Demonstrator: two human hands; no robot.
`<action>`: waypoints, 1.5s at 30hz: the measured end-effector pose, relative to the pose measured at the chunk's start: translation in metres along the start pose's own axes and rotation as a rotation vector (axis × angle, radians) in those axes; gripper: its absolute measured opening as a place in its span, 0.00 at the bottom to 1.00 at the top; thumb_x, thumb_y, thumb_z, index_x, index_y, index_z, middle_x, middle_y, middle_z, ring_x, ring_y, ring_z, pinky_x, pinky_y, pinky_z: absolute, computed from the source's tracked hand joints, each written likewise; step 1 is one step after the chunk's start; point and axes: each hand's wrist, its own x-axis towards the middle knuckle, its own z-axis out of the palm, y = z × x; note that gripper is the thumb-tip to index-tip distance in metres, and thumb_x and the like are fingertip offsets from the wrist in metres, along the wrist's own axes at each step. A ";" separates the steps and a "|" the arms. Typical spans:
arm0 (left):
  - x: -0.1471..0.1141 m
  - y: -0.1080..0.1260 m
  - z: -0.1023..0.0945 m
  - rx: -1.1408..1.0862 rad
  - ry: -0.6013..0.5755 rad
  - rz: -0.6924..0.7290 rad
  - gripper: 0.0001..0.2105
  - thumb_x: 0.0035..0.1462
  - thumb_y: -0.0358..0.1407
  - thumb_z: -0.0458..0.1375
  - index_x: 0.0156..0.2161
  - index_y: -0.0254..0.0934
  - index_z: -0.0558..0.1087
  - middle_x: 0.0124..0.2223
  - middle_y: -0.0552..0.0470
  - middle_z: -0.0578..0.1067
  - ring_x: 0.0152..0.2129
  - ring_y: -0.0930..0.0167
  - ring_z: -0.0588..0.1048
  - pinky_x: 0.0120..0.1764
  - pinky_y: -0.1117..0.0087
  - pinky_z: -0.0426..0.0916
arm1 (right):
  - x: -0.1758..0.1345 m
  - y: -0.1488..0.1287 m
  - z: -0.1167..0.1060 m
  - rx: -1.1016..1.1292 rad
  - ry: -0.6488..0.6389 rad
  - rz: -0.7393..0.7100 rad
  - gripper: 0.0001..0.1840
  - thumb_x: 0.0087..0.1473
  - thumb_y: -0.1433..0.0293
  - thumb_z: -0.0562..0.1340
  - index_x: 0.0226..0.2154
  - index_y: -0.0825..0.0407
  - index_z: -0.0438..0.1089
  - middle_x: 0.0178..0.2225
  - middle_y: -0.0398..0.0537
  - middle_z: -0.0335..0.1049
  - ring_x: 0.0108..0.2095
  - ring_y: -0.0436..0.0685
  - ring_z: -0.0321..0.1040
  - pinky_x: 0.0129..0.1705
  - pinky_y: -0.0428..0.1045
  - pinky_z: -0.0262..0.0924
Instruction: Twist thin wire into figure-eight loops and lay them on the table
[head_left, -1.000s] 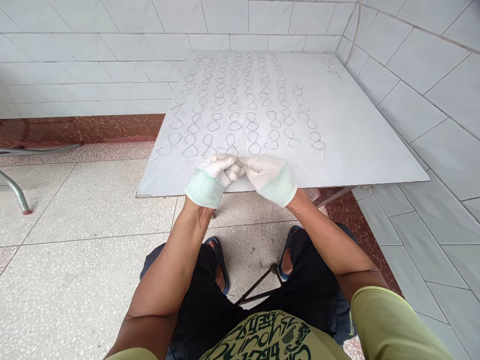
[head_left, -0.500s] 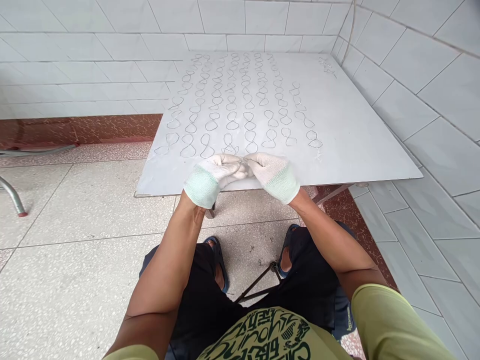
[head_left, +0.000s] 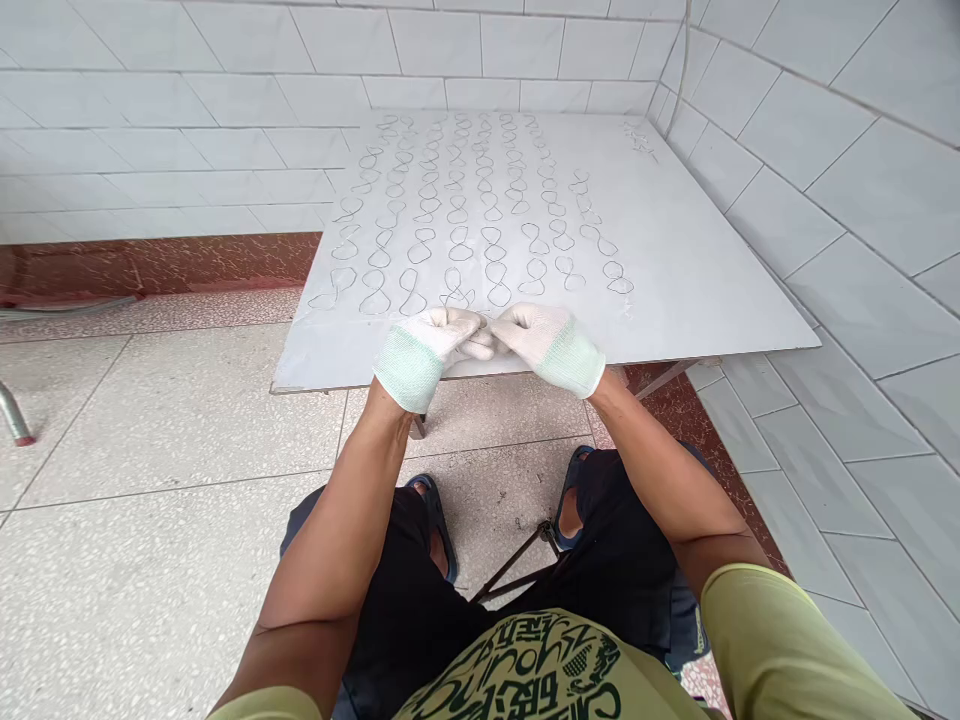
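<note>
My left hand and my right hand, both in white knit gloves with pale green cuffs, meet over the front edge of a white tabletop. Fingers and thumb are pinched together on each side, and the fingertips nearly touch. Whatever they pinch is too small or too hidden to make out. Just beyond my fingers lie thin dark wire loops twisted into figure eights, such as one loop near my right fingertips and another ahead of my left hand. Several rows of these loops run to the back of the table.
A small cluster of thin pieces lies at the back right corner of the table. Tiled walls border its back and right. Below are a speckled floor, a dark metal bar between my feet, and a metal leg at far left.
The view has shifted slightly, so the table's right side sits a little further left. My hands stay together at the table edge, with only small finger movement.
</note>
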 end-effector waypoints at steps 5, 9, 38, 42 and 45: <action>-0.004 0.004 -0.004 0.077 -0.016 0.024 0.25 0.53 0.59 0.75 0.31 0.37 0.79 0.29 0.43 0.84 0.34 0.58 0.87 0.47 0.58 0.82 | -0.004 0.000 0.004 0.018 -0.020 -0.010 0.23 0.72 0.59 0.60 0.25 0.48 0.74 0.31 0.45 0.81 0.35 0.54 0.75 0.41 0.50 0.65; -0.006 0.006 -0.006 0.074 0.059 0.055 0.26 0.62 0.62 0.68 0.33 0.38 0.79 0.25 0.47 0.81 0.31 0.60 0.87 0.43 0.60 0.81 | -0.005 -0.001 0.003 0.085 -0.071 0.004 0.19 0.70 0.60 0.61 0.28 0.48 0.74 0.24 0.41 0.74 0.30 0.53 0.70 0.37 0.50 0.63; -0.015 0.001 0.000 0.287 0.129 0.118 0.26 0.71 0.56 0.62 0.26 0.40 0.77 0.22 0.51 0.75 0.19 0.72 0.73 0.25 0.71 0.66 | 0.021 0.012 0.014 0.726 -0.306 -0.162 0.25 0.64 0.52 0.76 0.24 0.49 0.74 0.26 0.42 0.72 0.32 0.53 0.71 0.43 0.51 0.69; -0.017 0.005 0.004 0.333 0.227 0.109 0.23 0.70 0.51 0.64 0.26 0.39 0.75 0.23 0.51 0.76 0.17 0.74 0.69 0.22 0.73 0.62 | 0.020 0.011 0.019 0.844 -0.285 -0.123 0.28 0.58 0.48 0.79 0.23 0.49 0.74 0.23 0.40 0.69 0.28 0.51 0.66 0.39 0.50 0.68; -0.018 0.008 0.008 0.359 0.254 0.112 0.22 0.69 0.49 0.65 0.26 0.39 0.74 0.22 0.52 0.76 0.17 0.74 0.69 0.22 0.73 0.63 | 0.021 0.012 0.022 0.831 -0.279 -0.111 0.31 0.58 0.47 0.78 0.21 0.49 0.71 0.21 0.39 0.66 0.26 0.50 0.62 0.35 0.49 0.65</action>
